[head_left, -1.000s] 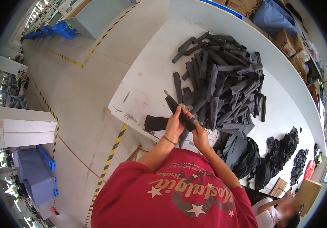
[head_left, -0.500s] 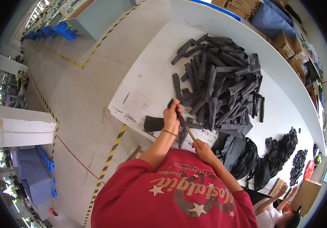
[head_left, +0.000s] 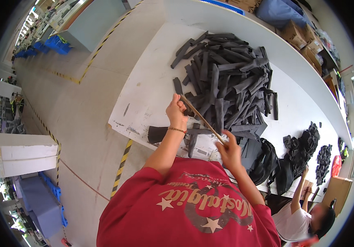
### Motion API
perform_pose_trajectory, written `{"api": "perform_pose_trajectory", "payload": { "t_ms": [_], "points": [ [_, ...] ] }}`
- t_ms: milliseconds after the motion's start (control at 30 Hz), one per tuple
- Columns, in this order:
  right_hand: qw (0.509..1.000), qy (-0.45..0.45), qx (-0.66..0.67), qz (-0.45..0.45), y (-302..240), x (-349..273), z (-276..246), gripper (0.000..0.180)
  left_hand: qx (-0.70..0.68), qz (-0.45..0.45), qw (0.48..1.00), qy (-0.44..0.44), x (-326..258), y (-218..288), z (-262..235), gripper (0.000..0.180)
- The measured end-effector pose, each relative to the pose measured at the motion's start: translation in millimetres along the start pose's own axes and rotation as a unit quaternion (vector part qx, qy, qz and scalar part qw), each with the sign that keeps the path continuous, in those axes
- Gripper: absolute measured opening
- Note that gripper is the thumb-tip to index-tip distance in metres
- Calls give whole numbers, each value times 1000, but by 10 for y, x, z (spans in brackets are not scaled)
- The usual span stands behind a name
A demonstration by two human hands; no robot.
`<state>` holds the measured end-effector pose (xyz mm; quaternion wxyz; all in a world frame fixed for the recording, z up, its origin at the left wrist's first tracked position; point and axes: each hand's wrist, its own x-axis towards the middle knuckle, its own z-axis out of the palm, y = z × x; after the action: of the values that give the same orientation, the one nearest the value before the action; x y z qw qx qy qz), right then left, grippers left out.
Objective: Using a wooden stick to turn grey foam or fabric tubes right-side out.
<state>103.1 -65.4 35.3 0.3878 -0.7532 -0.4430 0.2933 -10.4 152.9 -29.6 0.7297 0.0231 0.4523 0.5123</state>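
My left hand [head_left: 177,110] is closed in a fist over the near left side of the pile. A dark fabric tube [head_left: 188,112] shows at its fingers, mostly hidden against the pile. My right hand [head_left: 229,151], somewhat smeared by motion, grips the near end of a thin wooden stick [head_left: 203,119]. The stick slants up and left, its far tip beside my left fist, and its length looks bare. Beyond it lies a large heap of dark grey fabric tubes [head_left: 230,78] on a white table [head_left: 137,99].
A flat black piece [head_left: 156,134] and loose tubes lie near the table's front edge. Black bags [head_left: 263,162] and crumpled black fabric [head_left: 302,142] spread to the right. Another person [head_left: 298,220] works at lower right. A raised board [head_left: 308,70] borders the table's far side.
The stick, earlier partly covered by the dark tube in my left hand, now shows bare along its length. My right hand has risen and moved slightly right; the left has shifted up and left.
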Motion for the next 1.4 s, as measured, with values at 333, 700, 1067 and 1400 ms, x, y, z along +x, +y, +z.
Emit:
{"api": "perform_pose_trajectory", "payload": {
  "t_ms": [333, 700, 1067, 1400],
  "points": [
    [971, -50, 234, 22, -164, 909, 265, 17, 289, 57, 905, -308, -409, -102, 10, 32],
    [928, 120, 349, 45, -382, 1341, -436, 13, 498, -15, 741, -450, -970, -297, -243, 33],
    [976, -57, 210, -21, -469, 1175, -419, 20, 412, 299, 765, -395, -816, 0, 242, 14],
    [939, -17, 341, 40, -154, 818, 3, 14, 305, 57, 878, -365, -697, -153, 92, 13]
  ]
}}
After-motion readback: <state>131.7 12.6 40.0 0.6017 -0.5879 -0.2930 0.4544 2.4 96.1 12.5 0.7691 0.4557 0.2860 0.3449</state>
